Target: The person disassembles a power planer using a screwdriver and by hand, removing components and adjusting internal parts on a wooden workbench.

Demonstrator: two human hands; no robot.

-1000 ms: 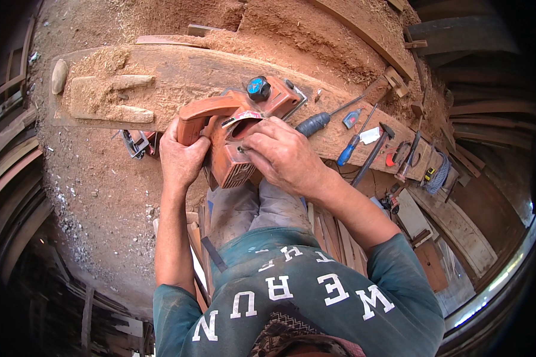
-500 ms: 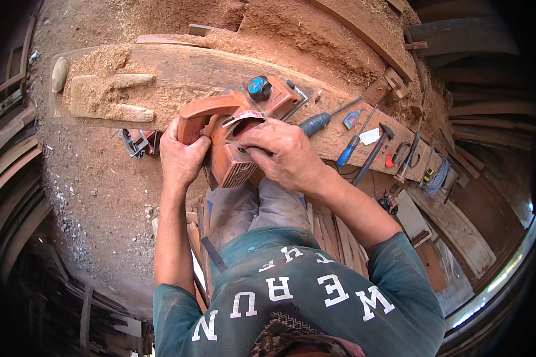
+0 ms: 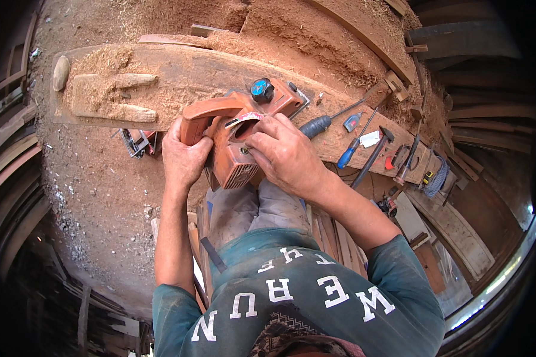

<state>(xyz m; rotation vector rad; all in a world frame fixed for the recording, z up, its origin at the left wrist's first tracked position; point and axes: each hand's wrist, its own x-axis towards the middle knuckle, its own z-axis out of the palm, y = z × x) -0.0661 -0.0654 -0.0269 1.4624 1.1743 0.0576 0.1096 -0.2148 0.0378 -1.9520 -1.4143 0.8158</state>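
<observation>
An orange electric hand planer (image 3: 227,156) with a blue-topped black knob (image 3: 261,90) is tilted over the near edge of a long wooden bench, just above my lap. My left hand (image 3: 184,157) is closed round the rear of its handle, thumb against the body. At the dark opening in the planer's side, my right hand (image 3: 286,152) has its fingers curled and pinched together. Whatever lies between those fingertips is hidden. A small round metal fitting shows on the housing beside them.
On the bench (image 3: 178,71) to the right lie a blue-handled screwdriver (image 3: 349,153), a hammer (image 3: 372,157), a dark-gripped tool (image 3: 315,126) and a coil of cord (image 3: 438,178). Shavings and wood pieces (image 3: 116,112) cover its left end. Sawdust is heaped behind.
My right hand's fingers have shifted slightly at the planer's opening, uncovering more of the round metal fitting. The left hand keeps its grip, and the planer stays nearly in place.
</observation>
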